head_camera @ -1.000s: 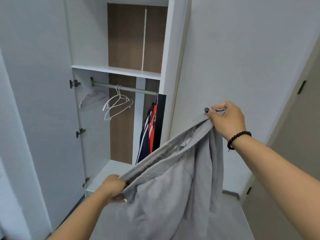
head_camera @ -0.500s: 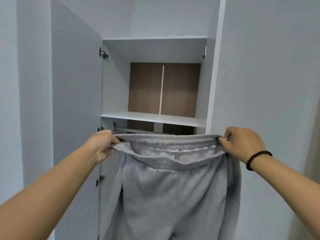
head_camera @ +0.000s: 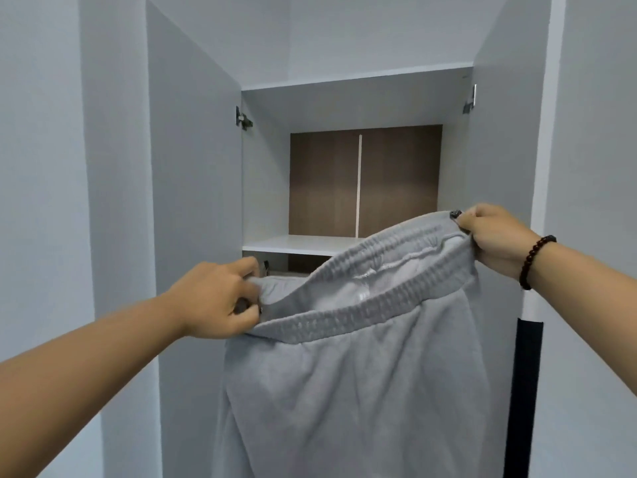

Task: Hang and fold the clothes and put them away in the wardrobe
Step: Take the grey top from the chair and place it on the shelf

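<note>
The grey trousers (head_camera: pixel 348 374) were held up by the waistband in front of the open wardrobe (head_camera: pixel 193 201); the left hand (head_camera: pixel 213 301) was curled round the band at about nine o'clock of the cloth, and the right hand (head_camera: pixel 493 236) was pinched on it at about two o'clock, a bead bracelet (head_camera: pixel 536 260) being worn on that wrist. Half a second before, the band had been stretched level between the two hands; now it was tilted, the right end having been raised and the left end dropped, so that the mouth of the waist was opened toward the camera. The legs were left hanging straight down, toward six o'clock, and out of the frame. A white shelf (head_camera: pixel 300 244) was seen behind the band at twelve o'clock; the rail beneath it was almost wholly hidden by the cloth. The trousers were judged to be still in the straightening stage; nothing had yet been folded or hung, and the garment remained outside the wardrobe.
</note>
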Tool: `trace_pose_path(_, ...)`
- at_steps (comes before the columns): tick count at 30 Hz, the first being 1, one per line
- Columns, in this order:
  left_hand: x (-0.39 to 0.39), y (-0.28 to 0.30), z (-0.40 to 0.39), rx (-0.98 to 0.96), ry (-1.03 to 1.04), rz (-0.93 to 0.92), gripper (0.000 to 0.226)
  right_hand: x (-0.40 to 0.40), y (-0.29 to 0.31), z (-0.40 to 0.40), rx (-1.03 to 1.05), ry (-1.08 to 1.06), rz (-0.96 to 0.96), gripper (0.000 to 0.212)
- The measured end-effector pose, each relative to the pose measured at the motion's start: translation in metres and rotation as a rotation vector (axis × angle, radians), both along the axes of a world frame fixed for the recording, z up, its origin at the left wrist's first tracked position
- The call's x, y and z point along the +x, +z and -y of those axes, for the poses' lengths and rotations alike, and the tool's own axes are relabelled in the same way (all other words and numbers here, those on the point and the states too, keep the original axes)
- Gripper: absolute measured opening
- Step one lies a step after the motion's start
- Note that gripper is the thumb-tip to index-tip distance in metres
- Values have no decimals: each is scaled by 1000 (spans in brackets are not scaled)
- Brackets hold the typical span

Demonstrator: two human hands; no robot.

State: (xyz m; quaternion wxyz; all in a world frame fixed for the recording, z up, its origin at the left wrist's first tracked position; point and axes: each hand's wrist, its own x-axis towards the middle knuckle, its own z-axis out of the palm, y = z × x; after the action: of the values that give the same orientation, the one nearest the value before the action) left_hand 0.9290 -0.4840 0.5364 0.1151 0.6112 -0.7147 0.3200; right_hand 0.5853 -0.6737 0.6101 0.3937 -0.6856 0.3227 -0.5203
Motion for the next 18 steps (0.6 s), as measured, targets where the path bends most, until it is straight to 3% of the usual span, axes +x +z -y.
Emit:
trace_pose_path(4,35,4,16,-33,-130,151,62,20,7,20,-189,109,28,32)
trace_pose_path(7,61,13,39,-52,-186,256,62,22,20,29,-461,107,-301,32)
trace_pose_path(12,114,38,92,86,48,-79,60,32,17,40,-676,91,-921,7)
trace_pose_path(14,131,43,112,46,17,-221,42,43,12,59,-797,-20,-1142,26)
trace_pose_path(16,145,51,129,-64,-39,-389,27,59,16,75,-836,-133,-1175,36)
trace_pose_path(18,159,60,147,-155,-65,-588,27,73,24,94,-789,-213,-1057,38)
